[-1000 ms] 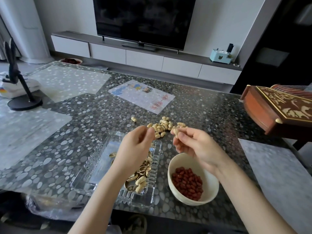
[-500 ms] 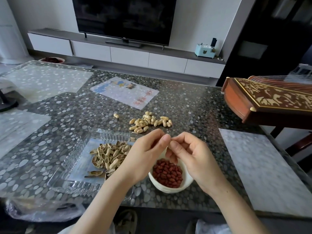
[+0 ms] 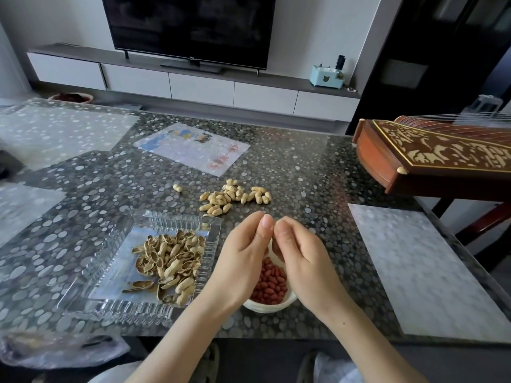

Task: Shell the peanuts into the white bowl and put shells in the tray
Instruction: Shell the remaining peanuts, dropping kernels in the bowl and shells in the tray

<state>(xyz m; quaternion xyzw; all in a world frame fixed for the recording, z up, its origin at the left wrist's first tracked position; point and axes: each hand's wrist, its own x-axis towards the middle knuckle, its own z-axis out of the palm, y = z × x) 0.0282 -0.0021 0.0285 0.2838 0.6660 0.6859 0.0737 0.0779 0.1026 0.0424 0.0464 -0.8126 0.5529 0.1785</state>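
Head view: ribbed glass tray (image 3: pixel 125 310) holds crinkled shells (image 3: pixel 171 261).

1. The left hand (image 3: pixel 243 252) and right hand (image 3: pixel 301 255) hang together over the white bowl (image 3: pixel 265 306), covering most of its mouth.
2. The glass tray (image 3: pixel 121 308) stands just left of the bowl, and its raised ribbed rim walls that side.
3. A strip of bare tabletop (image 3: pixel 304 175) lies between the hands and the peanut pile (image 3: pixel 235 196) farther off.
4. Right of the bowl lies a flat pale mat (image 3: pixel 425 272); a wooden instrument (image 3: pixel 431 158) juts in at the far right.
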